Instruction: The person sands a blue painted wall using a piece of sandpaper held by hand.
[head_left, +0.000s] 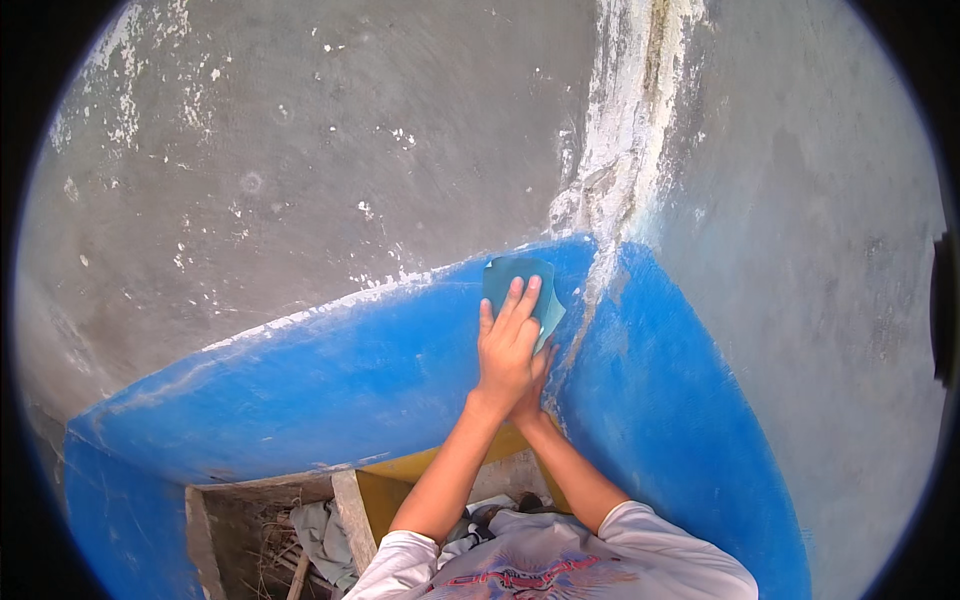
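My left hand (510, 349) presses a folded sheet of green sandpaper (517, 271) flat against the blue-painted wall band (360, 360), just left of the corner. Two of its fingertips lie on the sheet, and another finger rests at the sheet's left edge. Behind and to the right of it is my right hand (538, 382), mostly hidden by the left, with its fingers close to the sheet's lower corner. What the right hand holds, if anything, does not show. Flaking white plaster (622, 150) runs down the corner above the blue band.
Bare grey wall (420, 150) rises above the blue band, with another grey wall (795, 225) at right. Low down stand a concrete partition (352, 510) and a yellow-painted surface (386, 499). Grey cloth (324, 536) and dry twigs (274, 547) lie in the compartment at lower left.
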